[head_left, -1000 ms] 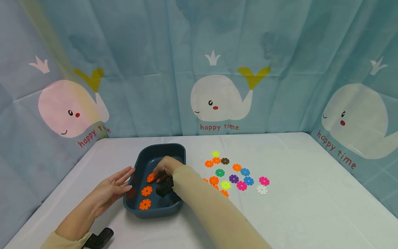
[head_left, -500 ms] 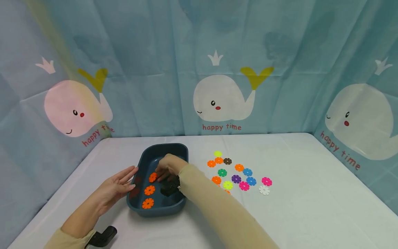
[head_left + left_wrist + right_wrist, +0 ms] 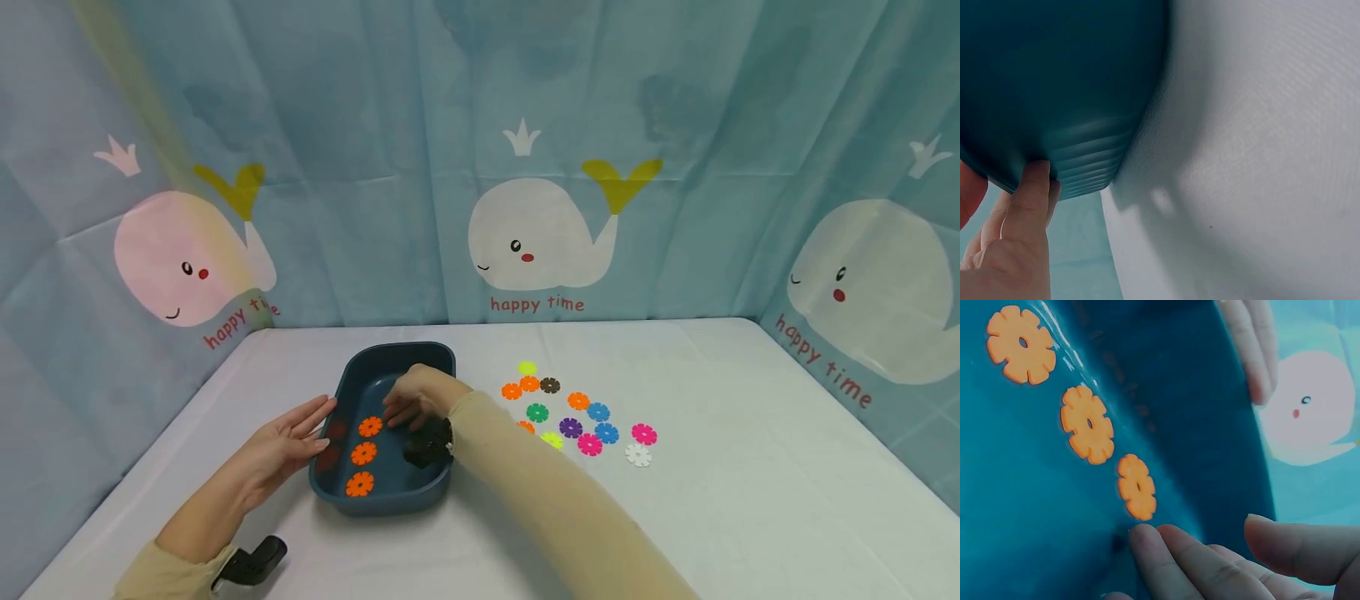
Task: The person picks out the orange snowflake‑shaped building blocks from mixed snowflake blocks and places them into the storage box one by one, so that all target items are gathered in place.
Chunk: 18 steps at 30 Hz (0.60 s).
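On the white table, seen from the head, the right hand hovers relaxed and empty inside the blue tray above three orange discs. The left wrist view shows the left hand flat against the tray's outer wall. In the right wrist view, loosely extended fingertips sit just beside the nearest disc.

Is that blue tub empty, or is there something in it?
Not empty. Three orange discs lie flat in a row on the blue tub's floor, beside the right hand reaching in.
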Each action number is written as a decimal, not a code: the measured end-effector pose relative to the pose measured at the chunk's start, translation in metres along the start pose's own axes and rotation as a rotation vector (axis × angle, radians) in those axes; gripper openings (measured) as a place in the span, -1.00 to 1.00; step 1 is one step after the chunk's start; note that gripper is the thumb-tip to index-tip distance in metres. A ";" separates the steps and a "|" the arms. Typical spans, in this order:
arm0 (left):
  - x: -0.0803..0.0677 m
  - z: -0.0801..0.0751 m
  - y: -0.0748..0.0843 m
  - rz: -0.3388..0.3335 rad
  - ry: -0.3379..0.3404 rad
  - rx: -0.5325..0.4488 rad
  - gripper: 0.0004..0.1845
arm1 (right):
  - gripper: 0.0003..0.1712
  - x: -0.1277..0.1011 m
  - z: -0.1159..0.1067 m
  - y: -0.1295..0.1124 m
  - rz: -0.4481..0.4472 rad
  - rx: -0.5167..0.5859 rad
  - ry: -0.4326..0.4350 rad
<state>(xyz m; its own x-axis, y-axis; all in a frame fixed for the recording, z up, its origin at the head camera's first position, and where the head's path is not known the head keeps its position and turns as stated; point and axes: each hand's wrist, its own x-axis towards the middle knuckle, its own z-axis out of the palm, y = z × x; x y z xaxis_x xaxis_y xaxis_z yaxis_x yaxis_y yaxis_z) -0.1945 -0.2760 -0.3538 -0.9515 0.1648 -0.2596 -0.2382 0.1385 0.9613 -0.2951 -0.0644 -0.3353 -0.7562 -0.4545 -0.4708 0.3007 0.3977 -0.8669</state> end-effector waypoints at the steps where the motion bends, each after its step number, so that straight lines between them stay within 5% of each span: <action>1: 0.000 0.000 0.000 0.002 0.000 0.002 -0.16 | -0.73 -0.002 -0.003 -0.001 -0.005 0.004 0.000; 11: 0.001 0.002 0.000 -0.006 0.010 0.001 -0.16 | -0.64 -0.037 -0.035 -0.014 -0.079 0.061 0.003; 18: 0.001 0.000 -0.002 0.000 0.002 0.013 -0.16 | -0.64 -0.067 -0.064 -0.012 -0.143 -0.012 0.048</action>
<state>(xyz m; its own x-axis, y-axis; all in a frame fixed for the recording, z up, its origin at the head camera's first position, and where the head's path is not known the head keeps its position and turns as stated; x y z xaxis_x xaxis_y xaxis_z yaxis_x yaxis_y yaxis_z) -0.1947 -0.2761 -0.3562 -0.9520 0.1631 -0.2590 -0.2352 0.1514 0.9601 -0.2851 0.0120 -0.2831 -0.8177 -0.4686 -0.3343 0.1815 0.3412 -0.9223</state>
